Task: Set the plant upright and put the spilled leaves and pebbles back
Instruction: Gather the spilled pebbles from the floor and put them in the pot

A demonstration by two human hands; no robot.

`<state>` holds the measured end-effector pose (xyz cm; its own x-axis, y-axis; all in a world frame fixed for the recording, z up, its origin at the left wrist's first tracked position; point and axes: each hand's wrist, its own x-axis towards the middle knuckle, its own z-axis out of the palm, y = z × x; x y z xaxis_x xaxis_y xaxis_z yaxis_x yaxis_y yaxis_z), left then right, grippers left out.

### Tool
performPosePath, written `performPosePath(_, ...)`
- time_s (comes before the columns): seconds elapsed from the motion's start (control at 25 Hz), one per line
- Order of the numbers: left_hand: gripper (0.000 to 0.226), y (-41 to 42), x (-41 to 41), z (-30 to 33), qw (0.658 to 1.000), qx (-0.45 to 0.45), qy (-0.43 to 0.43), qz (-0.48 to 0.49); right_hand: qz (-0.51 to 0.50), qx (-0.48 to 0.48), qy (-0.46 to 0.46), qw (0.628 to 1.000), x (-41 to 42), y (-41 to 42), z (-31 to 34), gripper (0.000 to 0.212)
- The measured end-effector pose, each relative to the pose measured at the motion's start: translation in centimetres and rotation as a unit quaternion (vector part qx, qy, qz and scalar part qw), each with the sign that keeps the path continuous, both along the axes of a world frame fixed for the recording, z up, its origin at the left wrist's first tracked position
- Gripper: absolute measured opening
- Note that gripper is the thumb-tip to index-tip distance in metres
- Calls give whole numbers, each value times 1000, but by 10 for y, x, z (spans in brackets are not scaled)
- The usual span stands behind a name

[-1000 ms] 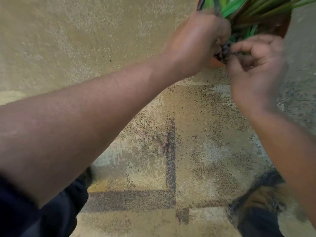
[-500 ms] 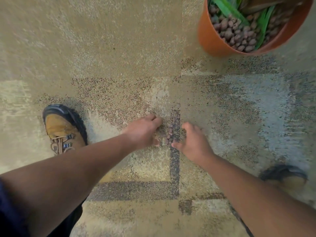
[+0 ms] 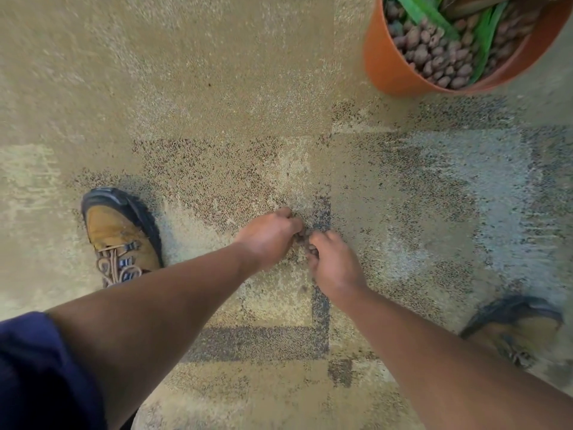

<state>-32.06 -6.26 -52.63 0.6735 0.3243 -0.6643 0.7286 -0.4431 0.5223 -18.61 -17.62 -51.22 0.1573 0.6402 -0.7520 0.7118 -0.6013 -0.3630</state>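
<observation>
An orange plant pot [image 3: 387, 63] stands upright at the top right, filled with brown pebbles [image 3: 434, 54] and green leaves [image 3: 483, 35]. On the carpet in the middle lies a small pile of spilled pebbles [image 3: 304, 236]. My left hand [image 3: 268, 235] and my right hand [image 3: 333, 262] meet over that pile, fingers curled round the pebbles from both sides. Most of the pile is hidden under my fingers.
The floor is a tan and grey patterned carpet [image 3: 217, 88]. My left boot [image 3: 119, 237] stands left of the hands, and my right boot [image 3: 517, 327] is at the lower right. The pot is about an arm's reach up and right of the hands.
Both hands left the pot, dropped to the carpet pile, and have now closed together with fingers curling around the spilled pebbles.
</observation>
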Motion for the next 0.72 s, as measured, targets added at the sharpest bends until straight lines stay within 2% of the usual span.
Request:
performPosePath(0.16,13,4,1,3,1000,5,3,-1,24,3,3,1000,10,1,3,11)
performPosePath(0.36,17,16,5,10,1000,-14,10,24,62,-8,-8,998,22,5,3,17)
performPosePath(0.44,19,22,9,15,998,-19,-1,64,58,-3,-17,998,29,6,5,12)
performPosePath(0.52,19,30,17,23,993,-19,-33,114,47,2,-30,998,38,6,6,32)
performPosePath(0.6,18,41,28,31,986,-22,-58,157,54,-4,-37,998,48,3,6,38)
performPosePath(0.72,15,60,40,42,977,-25,-64,199,3,-31,-20,999,55,1,10,29)
